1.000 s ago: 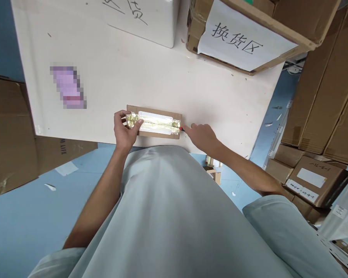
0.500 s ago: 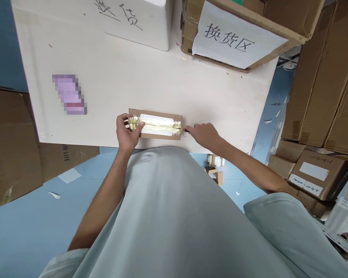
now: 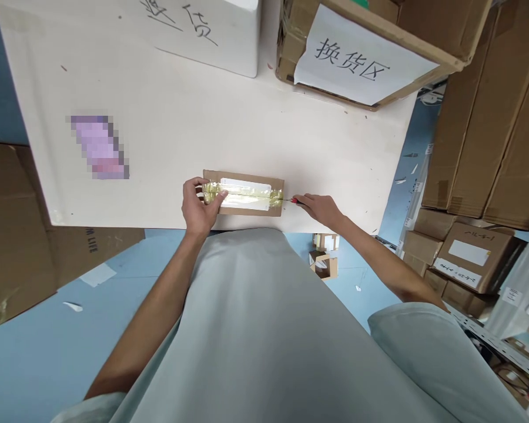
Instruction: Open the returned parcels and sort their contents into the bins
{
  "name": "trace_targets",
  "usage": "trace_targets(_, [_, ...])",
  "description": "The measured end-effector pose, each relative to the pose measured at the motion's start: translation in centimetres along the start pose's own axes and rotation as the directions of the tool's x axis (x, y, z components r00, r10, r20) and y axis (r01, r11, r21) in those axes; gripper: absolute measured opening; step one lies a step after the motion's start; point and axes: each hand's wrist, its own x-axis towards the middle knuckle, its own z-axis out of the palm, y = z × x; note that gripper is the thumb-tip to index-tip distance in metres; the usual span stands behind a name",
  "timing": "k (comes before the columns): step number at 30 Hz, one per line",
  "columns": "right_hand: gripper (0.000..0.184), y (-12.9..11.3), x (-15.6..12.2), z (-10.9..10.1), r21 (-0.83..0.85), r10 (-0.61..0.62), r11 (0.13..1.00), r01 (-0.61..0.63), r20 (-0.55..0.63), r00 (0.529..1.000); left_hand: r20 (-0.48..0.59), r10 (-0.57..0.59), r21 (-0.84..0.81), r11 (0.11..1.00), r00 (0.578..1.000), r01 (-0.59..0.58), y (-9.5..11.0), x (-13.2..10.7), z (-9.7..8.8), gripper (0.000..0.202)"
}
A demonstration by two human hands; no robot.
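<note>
A small flat cardboard parcel [image 3: 247,210] lies near the front edge of the white table [image 3: 194,135]. It bears a white label and a strip of yellowish tape along its length. My left hand [image 3: 198,207] grips the parcel's left end, thumb on top. My right hand [image 3: 320,208] rests on the table just right of the parcel, closed around a thin tool with a red tip [image 3: 293,201]. The tool's point sits at the parcel's right end, on the tape line.
A white foam box [image 3: 211,29] with handwriting and a cardboard box [image 3: 379,41] with a paper sign stand at the table's back. A blurred purple object [image 3: 97,147] lies at left. Stacked cartons [image 3: 485,117] fill the right side; small boxes sit on the blue floor.
My right hand with the tool has slid a little to the right, away from the parcel's end. The view has shifted slightly. My left hand keeps its grip.
</note>
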Motion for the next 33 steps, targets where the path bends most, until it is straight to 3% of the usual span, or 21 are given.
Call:
trace_targets(5, [0.045,-0.7,0.7,2.6,0.148,0.003,0.989,0.015,-0.126,0.992,0.040,-0.030,-0.001,1.000,0.999,0.030,0.2,0.4,-0.4,0.055])
trace_targets(9, [0.043,-2.7,0.1,2.9,0.213,0.039,0.977,-0.002,-0.170,0.985,0.099,-0.027,-0.006,1.000,0.995,0.027,-0.3,1.2,-1.6,0.058])
trace_targets(13, [0.044,-7.8,0.4,1.5,0.253,0.082,0.967,-0.026,-0.216,0.973,0.143,0.010,-0.090,0.996,0.990,0.003,-2.6,2.9,-4.2,0.063])
trace_targets(18, [0.041,-16.8,3.9,-1.6,0.237,0.080,0.971,-0.020,-0.245,0.966,0.149,0.033,-0.103,0.995,0.988,-0.018,-6.3,5.2,-8.0,0.058])
trace_targets(21, [0.045,-21.0,5.8,-3.2,0.159,0.067,0.987,-0.030,-0.230,0.971,0.125,0.043,-0.057,0.998,0.991,-0.036,-7.8,6.0,-9.3,0.055])
trace_targets(24, [0.054,-23.1,7.0,-4.2,0.068,0.056,0.997,-0.041,-0.235,0.970,0.106,0.076,0.005,0.997,0.991,-0.077,-8.8,6.3,-9.5,0.056])
trace_targets(30, [0.059,-24.5,8.3,-5.2,-0.066,0.050,0.995,-0.068,-0.239,0.970,0.153,0.106,0.034,0.993,0.983,-0.112,-9.6,6.3,-9.3,0.052])
trace_targets(33, [0.059,-25.6,8.8,-5.7,-0.087,0.035,0.995,-0.058,-0.240,0.970,0.270,0.077,0.027,0.996,0.960,-0.088,-9.4,6.1,-8.7,0.040])
